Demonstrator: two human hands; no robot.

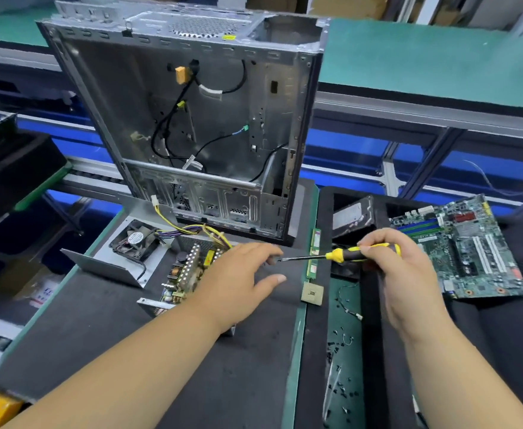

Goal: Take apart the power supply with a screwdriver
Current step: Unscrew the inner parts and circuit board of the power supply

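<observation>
The opened power supply lies on the dark mat, its circuit board with coils and heat sinks exposed. Its metal cover with the fan lies beside it to the left, joined by wires. My left hand hovers over the board's right side, fingers relaxed and spread, fingertips at the tip of the screwdriver shaft. My right hand grips the yellow and black screwdriver by its handle, the shaft pointing left toward my left fingertips.
An empty computer case stands upright behind the power supply. A motherboard lies at the right, a memory stick and a processor chip on the mat's edge. Several loose screws lie in a green tray.
</observation>
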